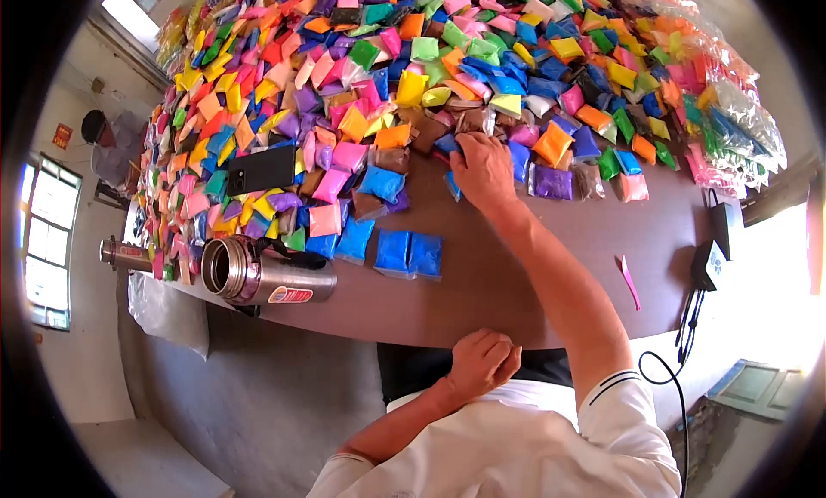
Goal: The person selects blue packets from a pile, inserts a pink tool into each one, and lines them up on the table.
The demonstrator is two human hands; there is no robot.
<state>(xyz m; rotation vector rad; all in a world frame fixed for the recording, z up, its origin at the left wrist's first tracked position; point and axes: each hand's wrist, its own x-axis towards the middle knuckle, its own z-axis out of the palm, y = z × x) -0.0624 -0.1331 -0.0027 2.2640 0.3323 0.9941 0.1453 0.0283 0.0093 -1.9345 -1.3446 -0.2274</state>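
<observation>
My right hand (484, 169) reaches to the near edge of a big heap of small coloured packets (353, 119). Its fingers are curled and closed at a small blue packet (446, 143), partly hidden by the hand. Another blue packet (452, 186) lies beside my wrist on the left. My left hand (484, 363) rests closed at the table's front edge, and no object shows in it. Two blue packets (409, 253) lie side by side on the brown table (490, 283), left of both hands.
An open steel flask (301, 279) lies on its side at the front left; another bottle (125, 254) is beyond it. A black phone (261, 170) lies on the packets. On the right are a pink plastic tool (631, 283), a black box with a cable (710, 266) and clear bags (740, 124).
</observation>
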